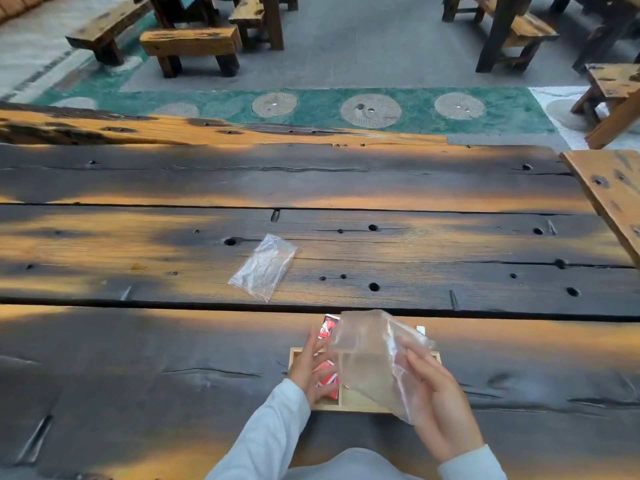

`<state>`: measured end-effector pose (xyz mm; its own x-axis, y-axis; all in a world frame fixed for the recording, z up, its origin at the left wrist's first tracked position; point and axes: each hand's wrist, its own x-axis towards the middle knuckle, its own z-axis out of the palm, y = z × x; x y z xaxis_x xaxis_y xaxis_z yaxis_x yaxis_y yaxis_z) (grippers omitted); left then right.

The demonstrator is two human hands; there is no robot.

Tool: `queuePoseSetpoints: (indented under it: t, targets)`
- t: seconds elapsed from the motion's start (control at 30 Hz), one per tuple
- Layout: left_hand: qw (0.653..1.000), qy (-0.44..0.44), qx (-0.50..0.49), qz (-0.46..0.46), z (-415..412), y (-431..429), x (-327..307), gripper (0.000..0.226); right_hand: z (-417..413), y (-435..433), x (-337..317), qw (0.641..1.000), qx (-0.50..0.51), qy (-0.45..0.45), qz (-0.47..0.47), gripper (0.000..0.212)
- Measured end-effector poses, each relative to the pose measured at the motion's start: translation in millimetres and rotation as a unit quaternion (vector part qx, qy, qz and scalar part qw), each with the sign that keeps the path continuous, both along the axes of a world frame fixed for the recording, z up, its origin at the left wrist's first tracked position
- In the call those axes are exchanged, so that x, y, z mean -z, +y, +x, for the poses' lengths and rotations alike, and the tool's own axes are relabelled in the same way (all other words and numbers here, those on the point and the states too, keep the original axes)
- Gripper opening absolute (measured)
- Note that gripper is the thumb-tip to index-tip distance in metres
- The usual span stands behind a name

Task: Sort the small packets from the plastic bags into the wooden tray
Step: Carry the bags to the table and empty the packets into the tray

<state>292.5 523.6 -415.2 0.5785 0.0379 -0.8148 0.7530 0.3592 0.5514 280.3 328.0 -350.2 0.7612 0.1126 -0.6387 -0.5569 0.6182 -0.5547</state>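
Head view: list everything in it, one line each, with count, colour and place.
Table: one, dark and orange planks, under everything.
Wooden tray: one, pale, near edge, partly hidden by hands.
Red packets: two, red-white; one in the tray, one just beyond it.
Loose bag: one, clear, flat on table farther out.
Held bag: one, clear, above the tray.
Benches: several, brown, on the floor beyond.
Left hand: rests on the packet in the tray.
Right hand: grips the held bag.
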Motion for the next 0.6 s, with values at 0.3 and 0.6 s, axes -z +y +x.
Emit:
queuePoseSetpoints:
  t: [0.3,0.6]
  targets:
    - [0.991,-0.11,-0.003,-0.078,-10.8,24.7,-12.5,0.026,-1.3,-13.1,-1.1,0.982,-0.07,-0.059,-0.167,0.019]
    - [0.976,-0.192,0.052,0.085,-11.9,68.3,-17.1,0.016,15.1,-30.8,2.6,0.923,-0.056,-0.115,-0.364,0.011]
